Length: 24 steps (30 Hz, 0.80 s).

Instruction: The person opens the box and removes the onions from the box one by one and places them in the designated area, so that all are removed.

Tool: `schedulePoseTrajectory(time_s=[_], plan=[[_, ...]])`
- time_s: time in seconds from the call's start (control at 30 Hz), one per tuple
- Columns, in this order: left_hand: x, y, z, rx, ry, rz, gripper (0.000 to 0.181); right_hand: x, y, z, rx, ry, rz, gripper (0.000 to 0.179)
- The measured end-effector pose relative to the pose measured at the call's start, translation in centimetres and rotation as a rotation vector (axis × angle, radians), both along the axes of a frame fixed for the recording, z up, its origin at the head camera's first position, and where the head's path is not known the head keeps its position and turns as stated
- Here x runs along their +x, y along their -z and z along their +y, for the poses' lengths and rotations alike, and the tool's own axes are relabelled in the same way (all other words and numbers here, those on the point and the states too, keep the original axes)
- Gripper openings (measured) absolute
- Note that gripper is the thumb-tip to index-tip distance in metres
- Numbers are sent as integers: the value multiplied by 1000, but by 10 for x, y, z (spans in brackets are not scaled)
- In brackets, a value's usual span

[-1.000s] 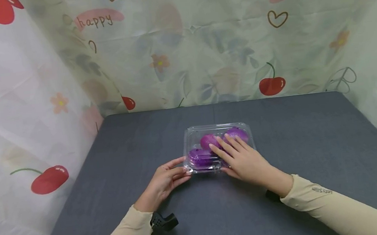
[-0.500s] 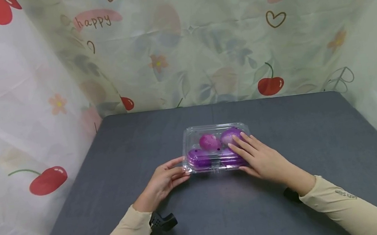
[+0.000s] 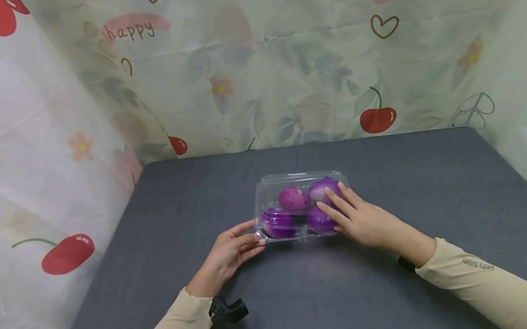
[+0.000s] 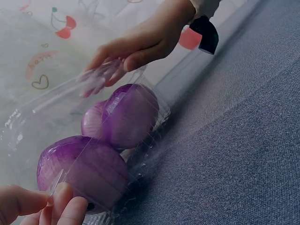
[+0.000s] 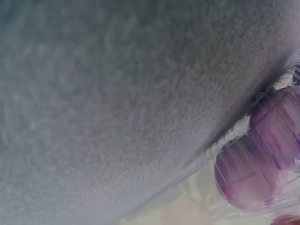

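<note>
Right fingers point(image 3: 339, 201) partly hide near-right onion point(image 3: 320, 220) in box point(image 3: 267, 193).

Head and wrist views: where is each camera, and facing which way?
Head: on the head, facing forward and down at the box; left hand, right hand, sleeves show.
Left wrist: on that wrist, facing across the box; left fingers, right hand show.
Right wrist: on that wrist, facing table and onions; no hand shows.
Head and left wrist share both hands.

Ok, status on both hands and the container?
Left hand pinching clear container at near-left corner. Right hand touching its right side. Four purple onions inside. No obstruction visible.
</note>
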<state>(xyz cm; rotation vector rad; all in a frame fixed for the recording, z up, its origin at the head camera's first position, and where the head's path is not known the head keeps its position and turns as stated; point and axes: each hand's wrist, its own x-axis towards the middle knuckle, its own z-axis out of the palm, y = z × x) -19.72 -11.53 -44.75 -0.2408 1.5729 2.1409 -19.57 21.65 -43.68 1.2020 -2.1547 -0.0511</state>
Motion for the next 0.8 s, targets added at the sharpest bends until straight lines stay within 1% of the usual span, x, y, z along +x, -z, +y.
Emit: schedulePoseTrajectory(time_s=[0.2, 0.43, 0.6, 0.63, 0.7, 0.8], plan=[[0, 0, -1, -1, 4, 6, 50, -4, -2, 0, 17, 0, 43, 53], [0, -1, -1, -4, 10, 30, 51, -5, -7, -1, -49, -28, 24, 53], [-1, -2, -1, -19, 2, 22, 50, -6, -9, -3, -34, -44, 48, 53], [-1, -2, -1, -21, 1, 20, 50, -5, -10, -3, -30, -46, 38, 53], [-1, -2, -1, -29, 0, 20, 50, -5, -12, -1, -35, -45, -11, 54], [-1, -3, -1, -31, 3, 25, 50, -4, -20, 2, -65, -26, -128, 50]])
